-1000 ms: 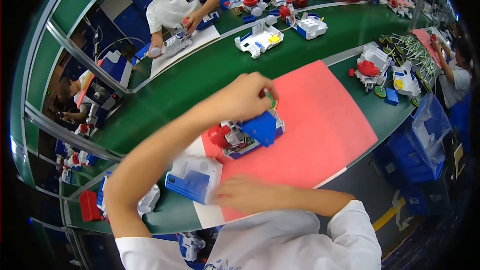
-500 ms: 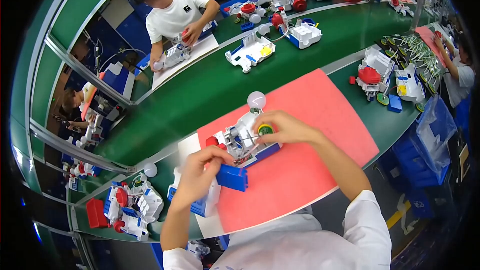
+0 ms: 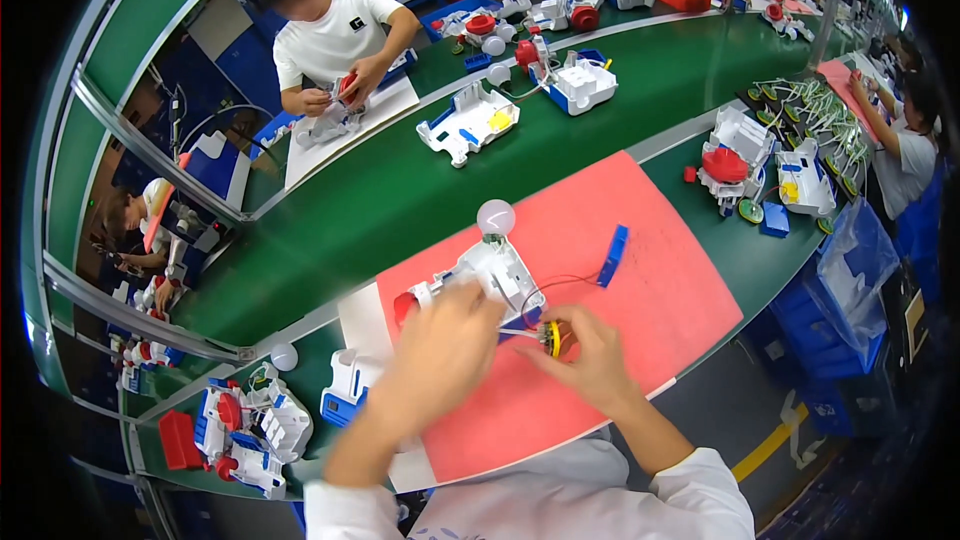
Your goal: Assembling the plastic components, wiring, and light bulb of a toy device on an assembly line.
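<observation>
Head view: a pink rectangular mat (image 3: 665,285) bears an open white plastic housing (image 3: 508,268), with a frosted white ball (image 3: 496,218) at its far edge. The right hand (image 3: 592,355) pinches a small round yellow-and-green disc (image 3: 553,338) just beside the housing's near side. The left hand (image 3: 448,345), blurred, overlaps the housing; its grip cannot be told. A flat blue plastic block (image 3: 613,256) on thin dark wires lies right of the housing.

Forearms (image 3: 655,432) angle inward, left fingers (image 3: 474,308) blurred, right fingers (image 3: 580,323) curled, pinching.
</observation>
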Tool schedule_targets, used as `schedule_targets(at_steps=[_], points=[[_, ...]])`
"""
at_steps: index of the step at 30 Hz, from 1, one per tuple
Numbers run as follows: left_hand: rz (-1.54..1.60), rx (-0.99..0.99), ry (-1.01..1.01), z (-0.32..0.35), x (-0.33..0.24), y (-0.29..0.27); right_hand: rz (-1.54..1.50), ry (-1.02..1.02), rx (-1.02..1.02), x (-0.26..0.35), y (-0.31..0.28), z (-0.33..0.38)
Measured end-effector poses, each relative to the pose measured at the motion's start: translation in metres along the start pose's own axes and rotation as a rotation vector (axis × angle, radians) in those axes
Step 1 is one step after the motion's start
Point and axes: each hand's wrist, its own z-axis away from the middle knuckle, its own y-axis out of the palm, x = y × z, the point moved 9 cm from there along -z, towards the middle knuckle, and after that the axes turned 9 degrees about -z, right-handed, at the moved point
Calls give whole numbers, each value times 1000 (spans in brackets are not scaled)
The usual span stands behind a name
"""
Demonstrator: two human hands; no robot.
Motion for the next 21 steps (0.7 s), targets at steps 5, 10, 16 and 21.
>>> schedule_targets(at_steps=[5,10,16,21], points=[[1040,-58,-186,68,1,144,-154,-115,201,39,26,-14],[1793,-390,-317,12,-10,176,-80,-224,348,57,28,-28],[1087,-492,-296,54,3,129,-152,193,576,21,37,-70],[903,-186,-651,108,53,108,-387,461,812,-26,37,-88]])
